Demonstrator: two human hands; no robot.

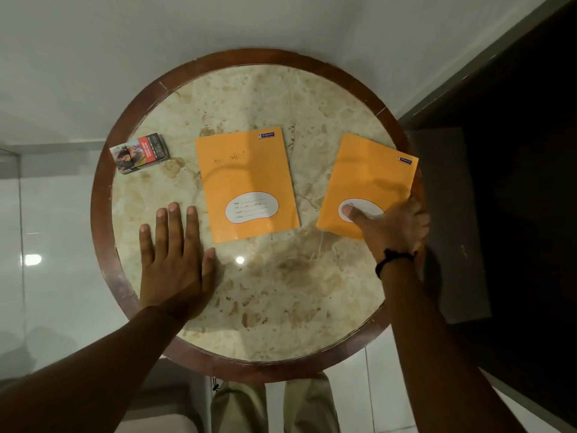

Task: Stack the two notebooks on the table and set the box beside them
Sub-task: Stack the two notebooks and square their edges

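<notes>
Round table [103, 220] w/ marble top and brown wood rim, seen from above. Clock directions are taken from the table centre, 12 = far from the person.

Centre notebook [246, 182]: orange, lies flat near the middle of the table. Long axis runs approx. 12–6, turned a little so the top leans to 11. Its white label oval is at the near end, the small logo at the far right corner.

Right notebook [371, 179]: same orange cover, lies at about 3 o'clock, long axis tilted so the top points to 1. Its far right corner reaches over the wood rim. The two notebooks are apart, not stacked, a strip of marble between them.

Box [139, 153]: small, printed w/ red and dark panels, at about 10 o'clock, just inside the rim, long axis approx. 9–3, left end a bit nearer.

Left hand [175, 257]: flat, palm down on the marble at about 8 o'clock, fingers spread and pointing to 12, holding nothing; thumb near the centre notebook's near left corner.

Right hand [396, 226]: at about 4 o'clock, thumb pressed on the right notebook's label, other fingers at its right edge by the rim; whether they go under the cover I cannot tell. Black band on the wrist.

Free marble is at 12 and at 6.
</notes>
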